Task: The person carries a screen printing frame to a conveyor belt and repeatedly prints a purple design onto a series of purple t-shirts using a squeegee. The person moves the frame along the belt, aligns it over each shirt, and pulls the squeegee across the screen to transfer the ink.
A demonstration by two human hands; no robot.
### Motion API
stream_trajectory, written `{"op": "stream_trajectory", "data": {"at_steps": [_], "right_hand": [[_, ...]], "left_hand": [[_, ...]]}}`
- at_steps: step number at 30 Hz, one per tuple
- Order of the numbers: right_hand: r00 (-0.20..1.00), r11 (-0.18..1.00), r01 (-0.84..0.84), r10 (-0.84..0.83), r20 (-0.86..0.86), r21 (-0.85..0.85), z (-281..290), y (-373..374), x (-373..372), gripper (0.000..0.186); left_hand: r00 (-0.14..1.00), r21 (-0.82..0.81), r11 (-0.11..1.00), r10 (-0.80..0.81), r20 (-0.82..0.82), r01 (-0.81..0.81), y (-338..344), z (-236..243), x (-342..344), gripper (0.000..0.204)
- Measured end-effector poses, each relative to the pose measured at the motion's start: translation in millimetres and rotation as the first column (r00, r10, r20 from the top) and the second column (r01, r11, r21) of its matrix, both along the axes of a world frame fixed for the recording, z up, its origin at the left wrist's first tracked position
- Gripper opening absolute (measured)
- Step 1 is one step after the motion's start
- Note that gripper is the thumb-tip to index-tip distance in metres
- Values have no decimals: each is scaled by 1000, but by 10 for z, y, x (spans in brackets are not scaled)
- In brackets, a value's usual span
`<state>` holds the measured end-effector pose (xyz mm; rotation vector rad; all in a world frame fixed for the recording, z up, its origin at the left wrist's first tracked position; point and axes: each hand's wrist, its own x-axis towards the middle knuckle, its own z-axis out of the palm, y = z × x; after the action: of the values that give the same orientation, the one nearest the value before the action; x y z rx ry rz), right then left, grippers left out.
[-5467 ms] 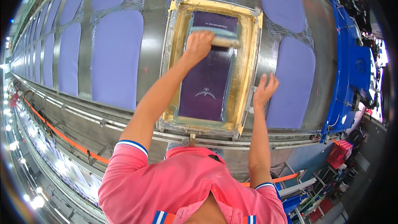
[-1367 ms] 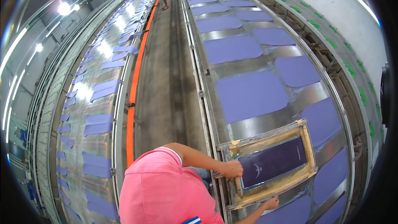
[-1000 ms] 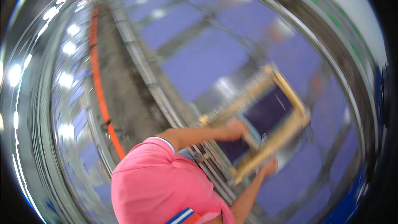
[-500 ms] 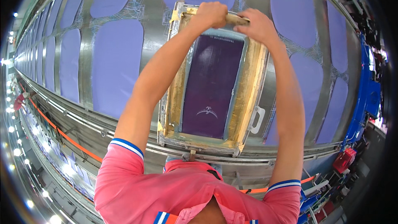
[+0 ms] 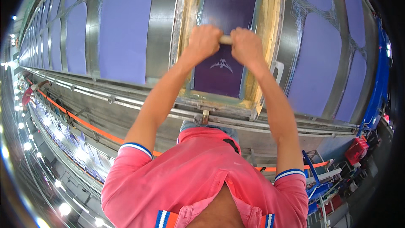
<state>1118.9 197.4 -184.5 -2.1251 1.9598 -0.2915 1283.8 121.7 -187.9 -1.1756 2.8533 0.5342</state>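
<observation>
My left hand and my right hand are closed on the wooden handle of a squeegee, side by side over the dark purple middle of a screen frame. The frame has a yellowed, taped border and sits on a long metal table. A pale emblem shows on the screen just below my hands. A metal grip is on the frame's right side.
Lilac fabric panels lie in rows to both sides of the frame. Rails run along the near edge. Blue equipment and a red crate are at the right. Another person stands by a far table at left.
Both hands and the squeegee have moved from the screen's far end toward my body, now over its middle. My right hand, earlier off the squeegee, now holds it. The view has shifted.
</observation>
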Motion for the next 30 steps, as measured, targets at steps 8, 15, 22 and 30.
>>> {"op": "stream_trajectory", "data": {"at_steps": [8,15,22,30], "right_hand": [[993,997,21,-30,113,78,30,1684,836,9],[997,997,40,-44,62,70,126,483,202,11],[989,986,104,-88,-123,131,76,-1550,-953,25],[991,983,116,-106,-77,140,-31,-2049,-1154,24]], "left_hand": [[997,155,988,-8,-78,20,1686,90,820,24],[995,102,994,-41,95,31,374,102,181,13],[998,-43,999,-29,51,31,-1642,37,-984,25],[997,-75,997,-30,66,35,-2141,-61,-1224,29]]}}
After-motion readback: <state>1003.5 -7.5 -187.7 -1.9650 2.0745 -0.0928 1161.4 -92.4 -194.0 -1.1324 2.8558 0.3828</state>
